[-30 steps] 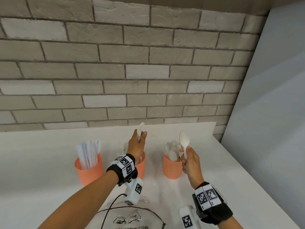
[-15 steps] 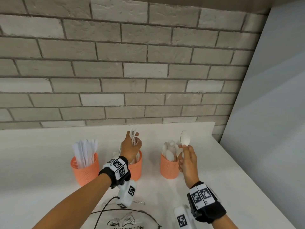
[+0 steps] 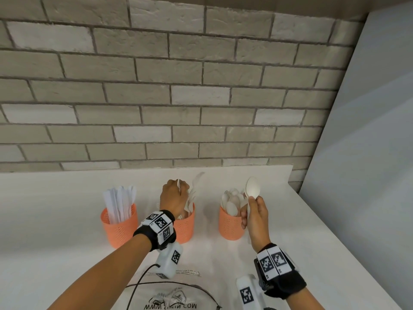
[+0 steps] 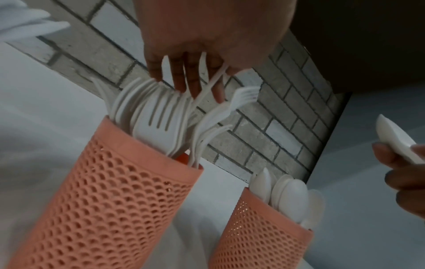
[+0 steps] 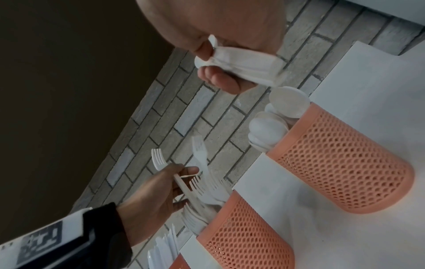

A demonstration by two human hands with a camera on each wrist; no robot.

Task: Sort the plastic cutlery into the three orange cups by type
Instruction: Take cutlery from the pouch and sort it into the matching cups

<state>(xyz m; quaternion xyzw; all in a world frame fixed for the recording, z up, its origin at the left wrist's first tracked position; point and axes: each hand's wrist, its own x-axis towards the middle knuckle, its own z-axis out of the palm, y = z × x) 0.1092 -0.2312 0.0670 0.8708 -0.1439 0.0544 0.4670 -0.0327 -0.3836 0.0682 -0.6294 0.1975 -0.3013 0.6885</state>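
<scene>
Three orange mesh cups stand in a row on the white table (image 3: 55, 220): the left cup (image 3: 119, 224) holds knives, the middle cup (image 3: 185, 229) forks, the right cup (image 3: 230, 227) spoons. My left hand (image 3: 182, 190) hovers over the middle cup and pinches a white fork (image 5: 181, 182) by its handle, whose lower end dips among the other forks (image 4: 151, 118). My right hand (image 3: 249, 204) grips a white spoon (image 3: 252, 189) upright by its handle, just right of the spoon cup (image 5: 340, 167) and above its rim.
A clear printed plastic bag (image 3: 172, 303) and a black cable (image 3: 138, 285) lie at the table's front. A brick wall (image 3: 201, 86) closes the back and a grey panel (image 3: 368, 153) the right side. The table's right edge runs diagonally past my right wrist.
My left hand has come down with the fork, from above the middle cup to its rim. The right hand keeps the spoon upright beside the spoon cup, nearly unmoved.
</scene>
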